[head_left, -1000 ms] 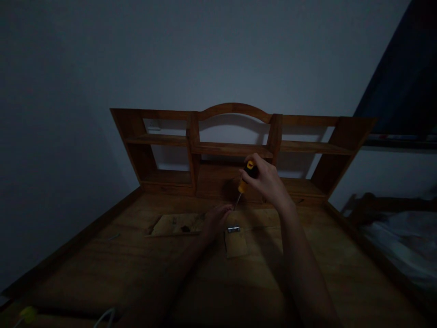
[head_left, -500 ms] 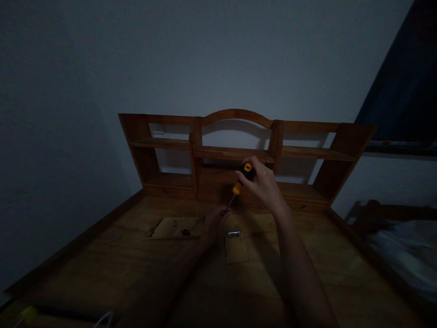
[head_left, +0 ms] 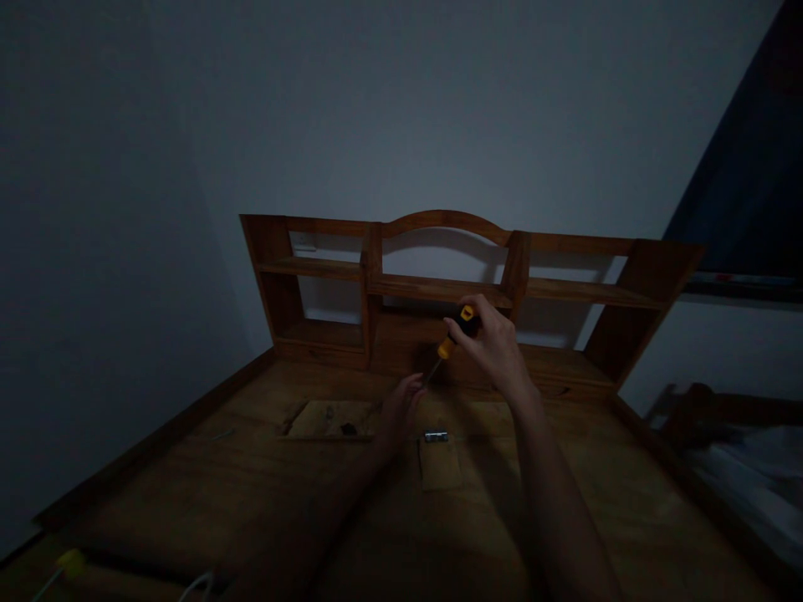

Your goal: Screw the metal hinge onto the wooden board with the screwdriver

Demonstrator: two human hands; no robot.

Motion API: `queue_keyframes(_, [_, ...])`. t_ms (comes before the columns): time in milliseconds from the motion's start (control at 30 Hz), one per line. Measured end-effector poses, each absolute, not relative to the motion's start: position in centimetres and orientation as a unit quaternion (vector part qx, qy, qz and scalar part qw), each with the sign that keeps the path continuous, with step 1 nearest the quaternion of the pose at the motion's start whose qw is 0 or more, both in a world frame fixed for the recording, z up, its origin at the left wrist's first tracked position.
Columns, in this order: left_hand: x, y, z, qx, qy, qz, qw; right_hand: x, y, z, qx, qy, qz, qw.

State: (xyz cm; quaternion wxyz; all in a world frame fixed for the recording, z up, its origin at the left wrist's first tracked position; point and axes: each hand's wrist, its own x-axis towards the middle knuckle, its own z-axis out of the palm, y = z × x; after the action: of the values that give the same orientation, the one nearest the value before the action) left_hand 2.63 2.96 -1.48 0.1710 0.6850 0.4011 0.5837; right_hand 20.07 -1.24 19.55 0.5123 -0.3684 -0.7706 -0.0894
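Note:
My right hand (head_left: 497,343) is closed round the black and yellow handle of a screwdriver (head_left: 447,344). The screwdriver is tilted, its thin metal shaft running down and left to the fingers of my left hand (head_left: 400,407). Those fingers are closed at the shaft's lower end; whether they hold the tip itself or a small part is hidden in the dark. Just below and right of my left hand, a shiny metal piece (head_left: 436,436) lies at the top edge of a small square wooden piece (head_left: 440,466) on the wooden desktop (head_left: 539,493).
A wooden shelf unit (head_left: 432,288) stands along the back of the desk, against the wall. Left of my hands is a pale rough patch (head_left: 335,418) in the desktop. A yellow-ended tool (head_left: 71,563) and a white cable (head_left: 199,584) lie at the front left. The light is dim.
The view has shifted slightly, so the desk and shelf sit a little lower and further right. Both hands keep nearly the same hold at the screwdriver.

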Motion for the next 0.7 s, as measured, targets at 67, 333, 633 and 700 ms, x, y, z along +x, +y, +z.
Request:
queue_keyframes(67, [2.67,3.14,-1.64,0.68,0.404,0.587,0.173,20.08,-1.03,19.45,-0.363,-0.768,-0.094,0.519])
queue_keyframes(333, [2.75,3.07,-1.59,0.671,0.406,0.587,0.201,20.3,-1.08,19.55,-0.356,-0.761,-0.106,0.532])
queue_keyframes(633, [2.73,3.45,-2.11,0.683,0.418,0.572,0.179,20.41,-1.45,19.78,-0.362,-0.756,-0.114,0.533])
queue_keyframes(700, [2.66,3.06,-1.69,0.695,0.419,0.566,0.145,20.32,-1.53,19.83,-0.359,-0.758,-0.115,0.532])
